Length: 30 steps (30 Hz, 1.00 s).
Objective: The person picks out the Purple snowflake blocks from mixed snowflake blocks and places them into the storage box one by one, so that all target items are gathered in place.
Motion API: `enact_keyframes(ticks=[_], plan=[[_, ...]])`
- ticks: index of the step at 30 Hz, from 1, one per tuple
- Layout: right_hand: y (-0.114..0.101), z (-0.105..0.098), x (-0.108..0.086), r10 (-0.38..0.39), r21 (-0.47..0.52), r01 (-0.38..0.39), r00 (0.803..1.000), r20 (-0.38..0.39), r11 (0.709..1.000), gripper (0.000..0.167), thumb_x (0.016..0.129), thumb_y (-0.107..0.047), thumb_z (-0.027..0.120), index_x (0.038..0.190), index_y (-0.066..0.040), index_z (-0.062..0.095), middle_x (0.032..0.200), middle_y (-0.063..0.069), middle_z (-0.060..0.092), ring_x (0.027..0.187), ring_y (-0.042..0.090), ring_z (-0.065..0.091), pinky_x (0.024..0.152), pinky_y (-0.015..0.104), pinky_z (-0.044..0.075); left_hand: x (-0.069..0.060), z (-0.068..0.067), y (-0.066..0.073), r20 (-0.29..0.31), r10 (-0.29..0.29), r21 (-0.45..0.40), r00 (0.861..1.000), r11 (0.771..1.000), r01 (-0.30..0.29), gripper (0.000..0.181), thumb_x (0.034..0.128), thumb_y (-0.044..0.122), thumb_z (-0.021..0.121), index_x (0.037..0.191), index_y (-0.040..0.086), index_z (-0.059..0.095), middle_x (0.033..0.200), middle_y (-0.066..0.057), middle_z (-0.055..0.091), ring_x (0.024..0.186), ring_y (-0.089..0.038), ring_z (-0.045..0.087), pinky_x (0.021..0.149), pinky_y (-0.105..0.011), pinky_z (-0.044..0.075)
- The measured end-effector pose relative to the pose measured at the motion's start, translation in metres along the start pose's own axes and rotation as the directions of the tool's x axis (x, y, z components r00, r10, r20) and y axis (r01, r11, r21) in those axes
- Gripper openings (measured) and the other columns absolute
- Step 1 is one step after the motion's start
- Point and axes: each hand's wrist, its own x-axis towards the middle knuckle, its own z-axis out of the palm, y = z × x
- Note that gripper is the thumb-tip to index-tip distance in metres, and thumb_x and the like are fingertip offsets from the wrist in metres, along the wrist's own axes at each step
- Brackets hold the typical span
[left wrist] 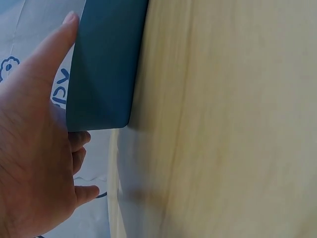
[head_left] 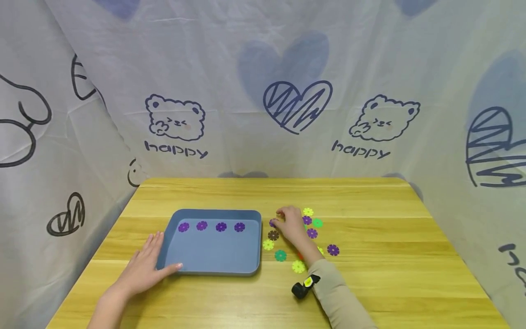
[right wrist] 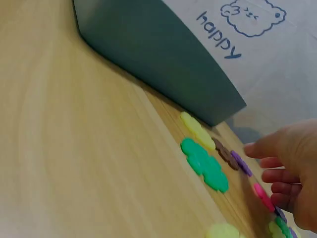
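several straight left fingers (head_left: 155,246) against tray (head_left: 218,256) — loose right fingers (right wrist: 280,176) beside disc (right wrist: 241,162)

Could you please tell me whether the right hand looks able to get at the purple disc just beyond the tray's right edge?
Probably yes: the right hand is close beside the purple disc, nothing visible stands between them, and nothing lies on it.

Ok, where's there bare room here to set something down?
In the tray, on the near side of the purple discs; on the table, right of the scattered discs and between the tray and the back edge. Crowded: just right of the tray, around the right hand.
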Motion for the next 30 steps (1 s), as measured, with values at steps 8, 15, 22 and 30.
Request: enact_keyframes(ticks=[8,15,22,30], plan=[[0.0067,-0.0023,0.0009,-0.023,-0.069,0.031,0.994,0.103,0.997,0.03,0.081,-0.02,0.078,0.103,-0.001,0.072,0.1,0.014,0.066,0.099,0.03,0.054,0.09,0.044,0.045,0.0012,0.0013,-0.0009,-0.008,0.013,-0.015,1.0,1.0,-0.013,0.114,0.081,0.065,0.065,0.155,-0.004,0.01,0.16,-0.028,0.013,0.149,-0.047,0.009,0.11,-0.075,0.012],[0.0056,-0.0058,0.0055,0.025,-0.072,-0.016,0.991,0.134,0.997,0.023,0.08,-0.017,0.079,0.096,-0.004,0.07,0.094,0.009,0.062,0.096,0.026,0.049,0.083,0.038,0.044,0.0048,0.0015,0.0008,-0.007,0.006,-0.009,1.0,1.0,-0.006,0.114,0.0811,0.065,0.064,0.155,-0.003,0.01,0.16,-0.028,0.013,0.149,-0.047,0.01,0.11,-0.075,0.012],[0.0065,-0.0054,0.0058,0.057,-0.004,-0.057,0.991,0.119,0.998,0.017,0.081,-0.011,0.077,0.091,-0.007,0.064,0.086,0.005,0.06,0.089,0.021,0.048,0.077,0.033,0.044,0.007,0.0006,0.0025,-0.006,0.0,-0.001,1.0,1.0,0.0,0.114,0.0814,0.066,0.063,0.155,-0.003,0.01,0.16,-0.028,0.013,0.149,-0.047,0.009,0.11,-0.075,0.012],[0.0047,-0.01,0.0036,0.036,0.114,-0.048,0.994,0.1,0.992,0.008,0.084,-0.007,0.073,0.083,-0.008,0.065,0.077,0.003,0.064,0.071,0.012,0.056,0.065,0.023,0.049,0.0053,-0.001,0.0036,-0.005,0.002,0.034,1.0,0.999,-0.002,0.115,0.081,0.069,0.061,0.155,-0.003,0.01,0.16,-0.028,0.012,0.149,-0.046,0.008,0.111,-0.074,0.011]])
